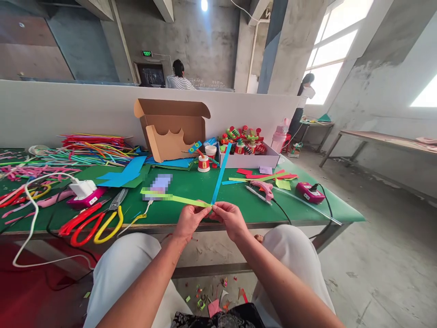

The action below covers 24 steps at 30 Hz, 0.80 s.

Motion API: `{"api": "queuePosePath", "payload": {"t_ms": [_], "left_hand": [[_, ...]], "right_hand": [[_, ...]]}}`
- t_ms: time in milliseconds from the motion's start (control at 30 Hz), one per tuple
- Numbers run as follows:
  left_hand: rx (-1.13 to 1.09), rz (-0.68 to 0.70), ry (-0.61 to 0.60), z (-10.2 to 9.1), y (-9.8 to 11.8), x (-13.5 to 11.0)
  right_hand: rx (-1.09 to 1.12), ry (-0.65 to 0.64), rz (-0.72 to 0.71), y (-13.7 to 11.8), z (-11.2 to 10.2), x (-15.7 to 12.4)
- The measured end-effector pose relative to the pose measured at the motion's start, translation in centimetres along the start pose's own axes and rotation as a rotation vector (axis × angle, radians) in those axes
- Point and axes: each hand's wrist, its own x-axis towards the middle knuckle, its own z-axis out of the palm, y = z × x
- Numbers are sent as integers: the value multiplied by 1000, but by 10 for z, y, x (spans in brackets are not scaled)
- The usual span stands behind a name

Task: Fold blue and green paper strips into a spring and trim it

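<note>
My left hand (pixel 191 219) and my right hand (pixel 229 217) meet at the table's front edge, fingertips pinched together. Between them are the joined ends of a light green paper strip (pixel 180 199) and a blue paper strip (pixel 221 177). The green strip runs off to the left; the blue one points away from me, forming a corner. My left fingers close on the green end, and my right fingers press where the two strips meet. Just how the ends overlap is hidden by my fingertips.
Scissors (pixel 116 200), a pink glue gun (pixel 264 187) and more paper strips (pixel 262 175) lie on the green table (pixel 191 182). Behind stand a cardboard box (pixel 174 118) and a white box (pixel 252 160) of paper-cup figures. Pipe cleaners (pixel 92 152) are heaped at left. Two people are farther off.
</note>
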Motion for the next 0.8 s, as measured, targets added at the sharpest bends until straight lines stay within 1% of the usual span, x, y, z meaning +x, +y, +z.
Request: {"api": "queuePosePath", "payload": {"t_ms": [167, 300, 467, 567, 700, 800], "left_hand": [[29, 18, -2, 0, 1, -1], [19, -2, 32, -1, -1, -1], [25, 44, 35, -1, -5, 0], [55, 57, 60, -2, -5, -1], [122, 57, 48, -4, -2, -1], [113, 57, 74, -3, -1, 0]], "right_hand": [[-48, -11, -37, 0, 3, -1], [-58, -2, -42, 0, 5, -2], [-30, 21, -74, 1, 6, -3], [-58, 1, -61, -1, 4, -4], [-103, -12, -18, -4, 2, -3], [-101, 4, -41, -2, 2, -2]]}}
